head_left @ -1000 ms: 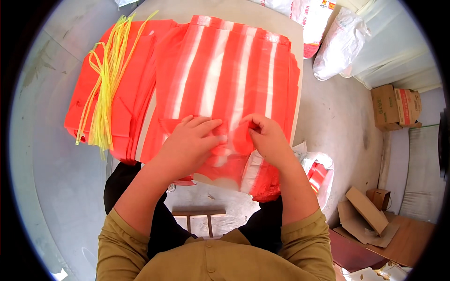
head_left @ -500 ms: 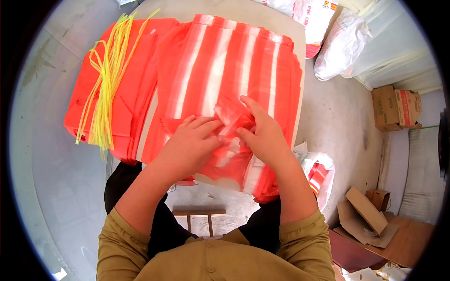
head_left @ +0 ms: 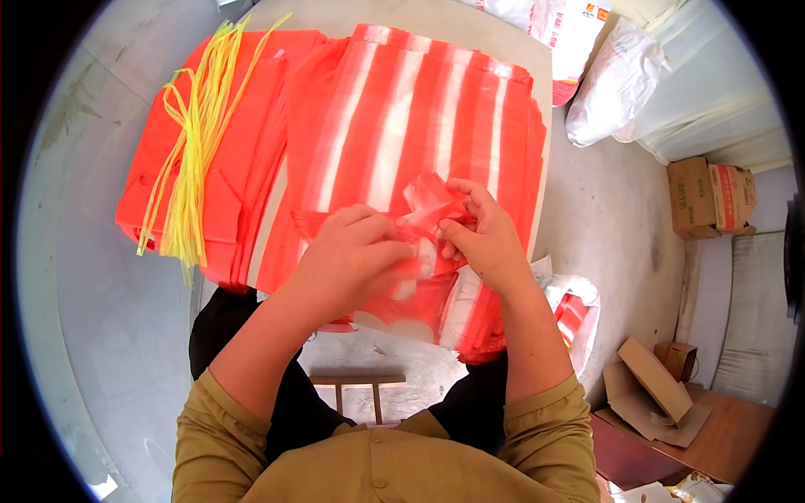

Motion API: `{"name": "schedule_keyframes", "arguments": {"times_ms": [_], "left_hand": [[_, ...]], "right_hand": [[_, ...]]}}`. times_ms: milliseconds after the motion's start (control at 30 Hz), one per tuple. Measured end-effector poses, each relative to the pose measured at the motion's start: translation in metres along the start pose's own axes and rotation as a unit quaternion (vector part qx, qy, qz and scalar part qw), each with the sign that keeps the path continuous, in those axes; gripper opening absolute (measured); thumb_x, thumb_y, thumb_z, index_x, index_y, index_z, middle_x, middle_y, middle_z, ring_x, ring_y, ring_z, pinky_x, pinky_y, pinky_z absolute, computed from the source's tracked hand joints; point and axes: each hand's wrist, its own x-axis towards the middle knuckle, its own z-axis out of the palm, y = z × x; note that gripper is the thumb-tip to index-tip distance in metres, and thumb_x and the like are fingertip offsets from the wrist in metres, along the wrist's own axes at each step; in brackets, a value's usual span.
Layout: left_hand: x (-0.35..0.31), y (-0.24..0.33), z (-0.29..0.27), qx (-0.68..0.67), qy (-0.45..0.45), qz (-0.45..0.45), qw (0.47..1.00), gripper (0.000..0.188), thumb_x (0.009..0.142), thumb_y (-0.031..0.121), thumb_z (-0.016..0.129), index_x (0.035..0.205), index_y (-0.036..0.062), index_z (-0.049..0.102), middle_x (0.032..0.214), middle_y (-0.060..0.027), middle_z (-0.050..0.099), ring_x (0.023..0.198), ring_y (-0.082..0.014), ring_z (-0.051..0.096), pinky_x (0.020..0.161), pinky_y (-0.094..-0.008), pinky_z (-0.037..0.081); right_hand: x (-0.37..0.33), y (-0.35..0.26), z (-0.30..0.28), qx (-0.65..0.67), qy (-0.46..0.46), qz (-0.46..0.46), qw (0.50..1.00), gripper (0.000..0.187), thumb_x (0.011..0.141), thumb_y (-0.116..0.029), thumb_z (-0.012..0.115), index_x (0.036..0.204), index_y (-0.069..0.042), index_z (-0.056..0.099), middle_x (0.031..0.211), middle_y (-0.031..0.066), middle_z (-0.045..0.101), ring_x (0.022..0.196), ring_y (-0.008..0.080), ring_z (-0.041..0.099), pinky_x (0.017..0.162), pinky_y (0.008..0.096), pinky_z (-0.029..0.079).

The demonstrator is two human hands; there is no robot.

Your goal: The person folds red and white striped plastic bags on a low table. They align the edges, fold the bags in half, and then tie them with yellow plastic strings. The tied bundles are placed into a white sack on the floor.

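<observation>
A stack of red-and-white striped plastic bags (head_left: 391,126) lies in front of me. The near end of the top plastic bag (head_left: 428,197) is bunched up and crumpled between my hands. My left hand (head_left: 356,251) has its fingers curled down onto this crumpled film, partly hiding what they grip. On the other side, my right hand (head_left: 485,239) pinches the film with thumb and bent fingers. Left of the stack, a pile of folded red plastic bags (head_left: 251,101) carries a bundle of yellow plastic strips (head_left: 197,151).
The bags rest on a beige tabletop (head_left: 293,12). A wooden stool (head_left: 359,380) stands below the near edge. To the right are an opened white sack with red bags (head_left: 579,310), a white sack (head_left: 616,84), a cardboard box (head_left: 708,197) and flattened cardboard (head_left: 646,402).
My right hand has shifted slightly right and its fingers have curled in more closely on the film. My left hand's fingers have bent further over the bag.
</observation>
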Motion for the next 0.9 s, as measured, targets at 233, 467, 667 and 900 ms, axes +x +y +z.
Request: {"name": "schedule_keyframes", "arguments": {"times_ms": [233,467,667,900], "left_hand": [[0.009,0.015,0.008,-0.06,0.066,-0.235,0.968,0.038,0.084,0.018,0.085,0.113,0.0033,0.065,0.095,-0.0123,0.065,0.092,-0.0287,0.067,0.082,-0.0387,0.054],[0.026,0.019,0.016,-0.108,0.035,-0.299,0.948,0.035,0.089,0.016,0.081,0.119,0.0025,0.069,0.087,-0.009,0.07,0.077,-0.0196,0.068,0.07,-0.0332,0.053],[0.031,0.027,0.016,-0.206,0.03,-0.363,0.908,0.021,0.096,0.011,0.073,0.115,0.0005,0.072,0.08,-0.0038,0.071,0.069,-0.0107,0.064,0.066,-0.028,0.05],[0.025,0.017,0.02,-0.296,0.084,-0.345,0.887,0.014,0.103,0.002,0.064,0.114,-0.001,0.072,0.09,-0.0006,0.073,0.082,-0.0057,0.065,0.074,-0.023,0.052]], "right_hand": [[-0.003,0.0,-0.001,0.012,0.005,-0.012,1.0,0.053,0.099,-0.002,0.065,0.15,0.0,0.048,0.102,0.0083,0.067,0.075,0.0115,0.066,0.065,0.0263,0.052],[-0.005,0.002,-0.004,0.029,-0.01,-0.018,0.999,0.054,0.1,-0.002,0.064,0.151,-0.001,0.048,0.101,0.0083,0.067,0.075,0.0113,0.065,0.066,0.0266,0.053],[-0.006,0.003,-0.004,0.031,-0.013,-0.028,0.999,0.051,0.102,-0.005,0.062,0.151,-0.001,0.048,0.1,0.0077,0.068,0.074,0.0105,0.065,0.065,0.0263,0.053],[-0.006,0.002,-0.007,0.012,-0.021,-0.02,0.999,0.046,0.105,-0.008,0.059,0.149,-0.002,0.05,0.099,0.0064,0.069,0.073,0.0101,0.065,0.065,0.026,0.053]]}}
